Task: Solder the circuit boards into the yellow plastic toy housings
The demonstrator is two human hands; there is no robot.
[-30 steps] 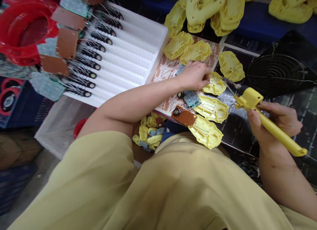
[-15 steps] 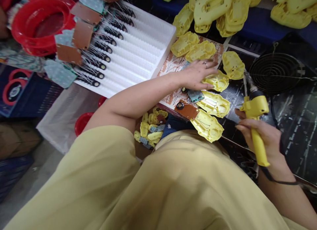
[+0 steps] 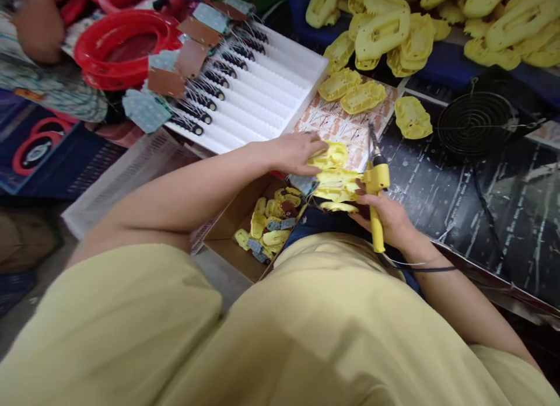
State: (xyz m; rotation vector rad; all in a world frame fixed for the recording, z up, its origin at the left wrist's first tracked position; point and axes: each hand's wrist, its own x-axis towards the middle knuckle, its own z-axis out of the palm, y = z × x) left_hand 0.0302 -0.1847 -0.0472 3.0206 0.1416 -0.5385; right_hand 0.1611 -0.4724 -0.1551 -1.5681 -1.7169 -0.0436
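Observation:
My right hand [image 3: 389,216] is closed round the handle of a yellow soldering gun [image 3: 376,181], its metal tip pointing up and away. Its fingertips also touch the right ends of several yellow plastic shell halves [image 3: 336,183] bunched at the table's front edge. On their left side, my left hand [image 3: 300,152] has its fingers bent over the shells. The lowest shell tilts over the edge. A grey-green circuit board [image 3: 303,183] with wires hangs beside them, partly under my left hand. Below stands a cardboard box [image 3: 227,242] holding yellow shells and boards.
A white foam tray [image 3: 262,97] carries rows of black round parts wired to circuit boards. Loose shell halves [image 3: 363,97] lie on the table behind. A black fan [image 3: 476,123] stands right. Blue crates with yellow shells line the back; red rings [image 3: 126,44] are at left.
The spread-out shells and their boards have been gathered towards me, to the table edge. My left hand has moved left and nearer; my right hand has come left with the soldering gun.

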